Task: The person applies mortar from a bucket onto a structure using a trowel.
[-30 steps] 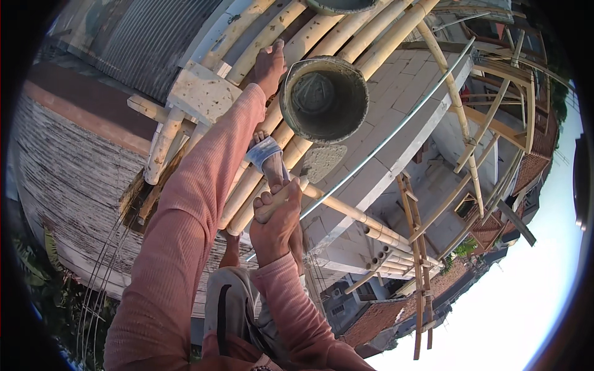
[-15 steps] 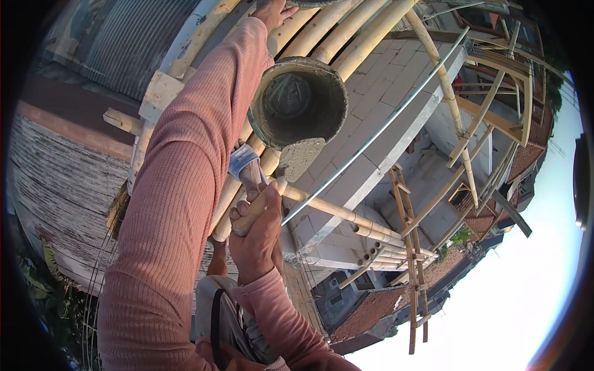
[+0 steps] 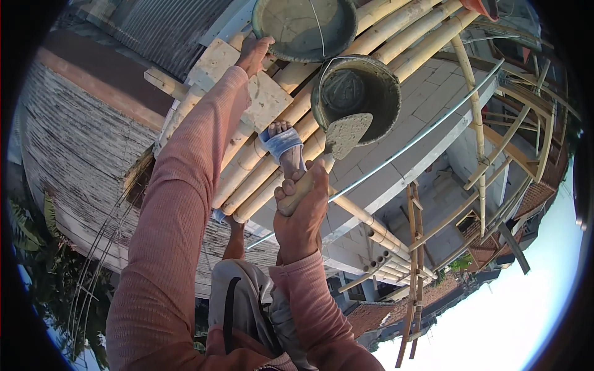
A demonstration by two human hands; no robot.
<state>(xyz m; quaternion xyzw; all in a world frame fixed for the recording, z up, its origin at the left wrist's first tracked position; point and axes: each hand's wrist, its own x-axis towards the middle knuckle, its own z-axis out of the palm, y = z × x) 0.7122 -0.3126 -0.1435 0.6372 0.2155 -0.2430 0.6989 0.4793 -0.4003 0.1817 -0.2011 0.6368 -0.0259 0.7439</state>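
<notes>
My right hand is wrapped around the wooden handle of a trowel. The trowel's blade, coated in grey mortar, overlaps the near rim of a dark bucket. That bucket is tilted toward me, its inside smeared with wet mortar. Farther off, my left hand has its fingers closed at the left rim of a second, wider bucket, which has a wire handle and holds greyish, watery-looking contents. Part of the left hand's grip is hidden. A mortar-stained board lies just below the left hand.
Under the buckets run several bamboo poles, with my sandalled foot on them. To the right stand a light block wall, a thin green pole and bamboo scaffolding. A wooden ladder rises beyond. Corrugated roofing lies left.
The view has shifted, bringing the wider bucket and board into fuller sight. The trowel blade has moved from beside the tilted bucket to over its rim. My left hand remains at the wider bucket.
</notes>
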